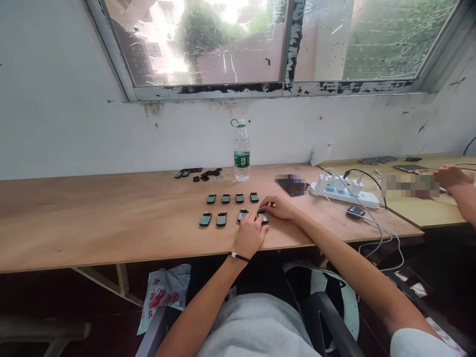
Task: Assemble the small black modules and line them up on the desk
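Note:
Several small black devices with grey screens lie in two rows on the wooden table, such as the one at the front left (pixel 205 219). At the right end of the front row, my left hand (pixel 250 233) grips the lower edge of a small black device (pixel 264 216) with its fingertips. My right hand (pixel 279 206) is bent at this device's upper edge, thumb and fingers drawn together; whatever lies between them is too small to make out. Left of it, another device (pixel 242 214) is partly covered by my left hand. Small yellow tabs show at the tops of the devices.
Behind the rows stand a water bottle (pixel 241 158) and a pile of black parts (pixel 211 173). To the right are a phone (pixel 292 185), a white power strip (pixel 344 192) with cables and a black object (pixel 355 212). Another person's hand (pixel 451 177) is at the adjoining table.

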`<action>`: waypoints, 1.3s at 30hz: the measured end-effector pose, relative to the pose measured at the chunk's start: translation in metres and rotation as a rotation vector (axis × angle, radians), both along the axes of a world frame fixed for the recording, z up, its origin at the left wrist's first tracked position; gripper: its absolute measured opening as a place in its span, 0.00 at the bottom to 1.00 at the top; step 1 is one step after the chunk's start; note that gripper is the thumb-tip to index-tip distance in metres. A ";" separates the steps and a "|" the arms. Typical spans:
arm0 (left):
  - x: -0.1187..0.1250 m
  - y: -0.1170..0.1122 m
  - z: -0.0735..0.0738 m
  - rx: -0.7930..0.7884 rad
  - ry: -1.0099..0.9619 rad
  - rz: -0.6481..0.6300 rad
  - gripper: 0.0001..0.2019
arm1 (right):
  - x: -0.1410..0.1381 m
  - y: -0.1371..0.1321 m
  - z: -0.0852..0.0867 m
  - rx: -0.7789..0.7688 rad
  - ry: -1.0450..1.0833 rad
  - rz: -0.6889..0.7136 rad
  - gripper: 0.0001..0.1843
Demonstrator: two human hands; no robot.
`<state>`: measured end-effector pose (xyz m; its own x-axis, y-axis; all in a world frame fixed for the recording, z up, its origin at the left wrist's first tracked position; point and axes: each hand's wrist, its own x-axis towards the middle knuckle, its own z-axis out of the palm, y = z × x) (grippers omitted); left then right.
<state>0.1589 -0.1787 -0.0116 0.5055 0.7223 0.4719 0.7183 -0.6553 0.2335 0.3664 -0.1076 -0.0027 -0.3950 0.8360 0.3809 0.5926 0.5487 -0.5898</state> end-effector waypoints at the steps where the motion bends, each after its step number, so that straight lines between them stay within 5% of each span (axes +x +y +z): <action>1: -0.001 0.000 0.001 0.007 -0.003 0.004 0.08 | 0.000 0.001 0.000 0.010 0.023 0.004 0.11; 6: -0.003 -0.022 0.006 0.079 -0.140 -0.022 0.07 | 0.016 0.005 0.002 0.150 0.171 -0.160 0.13; 9: 0.008 -0.057 -0.020 -0.029 -0.185 -0.314 0.11 | 0.030 0.003 0.007 0.208 0.204 -0.276 0.14; 11: 0.022 -0.079 -0.053 -0.251 -0.080 -0.600 0.10 | 0.036 0.000 0.010 0.217 0.197 -0.315 0.14; 14: 0.046 -0.090 -0.110 -0.796 0.255 -0.967 0.09 | 0.036 -0.003 0.011 0.187 0.177 -0.306 0.14; 16: 0.055 -0.079 -0.138 -1.118 0.317 -1.003 0.10 | 0.033 -0.004 0.009 0.157 0.140 -0.273 0.15; 18: 0.055 -0.060 -0.153 -1.330 0.183 -0.902 0.17 | 0.030 -0.004 0.007 0.138 0.101 -0.241 0.14; 22: 0.036 -0.029 -0.153 -1.543 -0.166 -0.705 0.27 | 0.029 -0.005 0.005 0.150 0.095 -0.231 0.13; 25: 0.024 -0.024 -0.147 -1.639 -0.287 -0.673 0.28 | 0.031 -0.006 0.007 0.165 0.126 -0.259 0.12; 35: 0.023 -0.024 -0.148 -1.645 -0.264 -0.681 0.30 | 0.030 -0.009 0.009 0.134 0.090 -0.241 0.12; 39: 0.035 -0.029 -0.132 -1.419 -0.001 -0.716 0.21 | 0.031 -0.007 0.007 0.131 0.078 -0.229 0.12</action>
